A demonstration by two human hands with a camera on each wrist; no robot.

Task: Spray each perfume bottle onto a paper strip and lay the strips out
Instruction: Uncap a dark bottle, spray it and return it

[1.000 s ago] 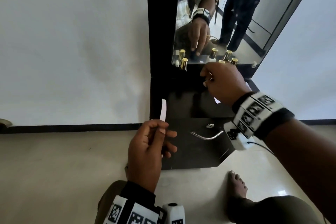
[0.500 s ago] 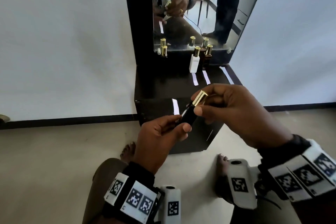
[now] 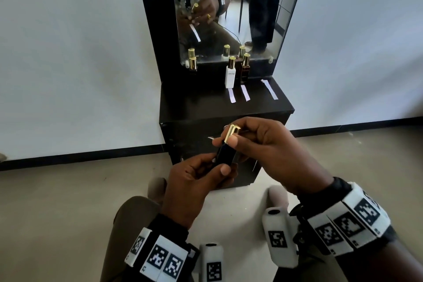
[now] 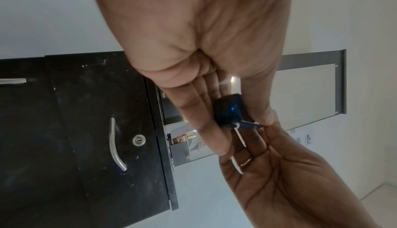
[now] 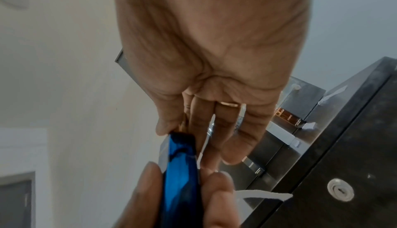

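Observation:
A dark blue perfume bottle (image 3: pixel 225 155) with a gold cap (image 3: pixel 231 133) is held tilted in front of the black cabinet. My left hand (image 3: pixel 219 165) grips the bottle's body (image 4: pixel 231 111) between thumb and fingers. My right hand (image 3: pixel 231 138) pinches the cap from above. A white paper strip (image 5: pixel 262 195) sticks out from among the fingers under the bottle (image 5: pixel 180 163); which hand holds it is unclear. Three strips (image 3: pixel 231 95) lie on the cabinet top (image 3: pixel 194 103).
Near the mirror (image 3: pixel 229 7) stand a white bottle (image 3: pixel 230 75), a brown bottle (image 3: pixel 245 68) and a dark gold-capped bottle (image 3: pixel 193 65) at the left. The cabinet door has a handle (image 4: pixel 116 145) and lock (image 4: pixel 139 140). My knees and bare feet are on the floor below.
My right hand has brought the blue bottle down from the mirror shelf to my left hand. The left hand, which held the strip up alone, now grips the bottle's body.

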